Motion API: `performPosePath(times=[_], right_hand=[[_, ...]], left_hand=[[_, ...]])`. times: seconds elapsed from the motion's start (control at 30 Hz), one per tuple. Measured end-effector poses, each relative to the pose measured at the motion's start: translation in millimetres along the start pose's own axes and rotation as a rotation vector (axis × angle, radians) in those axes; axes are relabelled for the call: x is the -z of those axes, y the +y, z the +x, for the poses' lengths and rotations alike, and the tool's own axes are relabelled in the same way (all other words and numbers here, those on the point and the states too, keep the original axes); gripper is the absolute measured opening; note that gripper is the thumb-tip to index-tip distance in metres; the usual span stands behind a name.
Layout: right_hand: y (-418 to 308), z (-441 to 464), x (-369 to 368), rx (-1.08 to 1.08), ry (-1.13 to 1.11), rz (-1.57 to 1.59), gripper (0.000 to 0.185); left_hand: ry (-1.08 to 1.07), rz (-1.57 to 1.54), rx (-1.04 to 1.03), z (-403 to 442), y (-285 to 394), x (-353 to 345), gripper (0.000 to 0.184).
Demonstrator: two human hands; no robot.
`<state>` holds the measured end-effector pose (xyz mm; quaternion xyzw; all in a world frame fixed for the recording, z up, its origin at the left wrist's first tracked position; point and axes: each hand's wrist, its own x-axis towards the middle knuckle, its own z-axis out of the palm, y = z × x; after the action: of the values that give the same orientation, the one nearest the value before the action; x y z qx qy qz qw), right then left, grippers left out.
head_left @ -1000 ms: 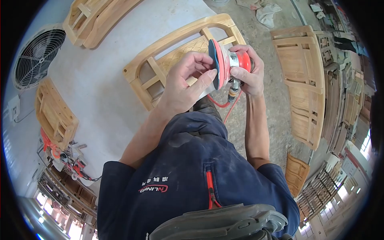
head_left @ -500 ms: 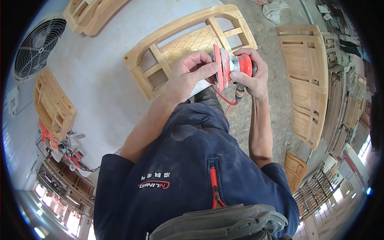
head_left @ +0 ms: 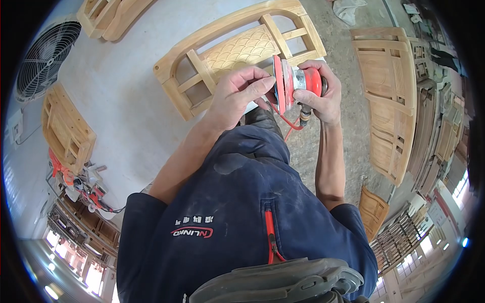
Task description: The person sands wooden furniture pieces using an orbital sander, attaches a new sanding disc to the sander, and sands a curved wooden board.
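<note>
My right hand (head_left: 326,96) is wrapped round the red body of a sander (head_left: 298,83), which is held sideways with its round pad facing left. At the pad's left face, my left hand (head_left: 242,96) has its thumb and fingers on the edge of a dark sanding disc (head_left: 276,91). A red hose hangs from the sander's metal fitting (head_left: 304,116). Behind the hands lies a pale wooden headboard panel (head_left: 202,70) with a carved scale pattern, and its lower right part is hidden by the hands and sander.
A fan (head_left: 48,60) stands at the far left, above another wooden panel (head_left: 65,129) and some red tools (head_left: 91,194). Long wooden panels (head_left: 386,101) lean at the right. More wooden pieces (head_left: 113,17) lie at the top left. A person's dark-clothed legs (head_left: 444,58) show at the far right.
The view has shifted, so the headboard sits higher in it. The sander's pad has turned more edge-on, and my left fingers have moved along the disc's edge.
</note>
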<state>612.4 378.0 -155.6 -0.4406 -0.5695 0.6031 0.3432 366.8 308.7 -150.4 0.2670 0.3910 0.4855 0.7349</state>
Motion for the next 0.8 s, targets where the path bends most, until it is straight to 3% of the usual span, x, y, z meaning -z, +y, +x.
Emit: performPosePath(times=[0.37,0.5,0.8], right_hand=[[-5.1,-4.9,-1.6,0.020,0.004,-0.231,0.069],[-12.7,-6.0,-7.5,0.019,-0.031,-0.369,0.070],[-4.5,-6.3,-11.9,-0.036,-0.037,-0.319,0.070]], left_hand=[[0.190,0.345,0.078,-11.1,16.8,-14.6,0.018],[0.188,0.320,0.126,-12.2,14.7,-5.3,0.017],[0.150,0.296,0.088,-14.3,4.2,6.7,0.012]])
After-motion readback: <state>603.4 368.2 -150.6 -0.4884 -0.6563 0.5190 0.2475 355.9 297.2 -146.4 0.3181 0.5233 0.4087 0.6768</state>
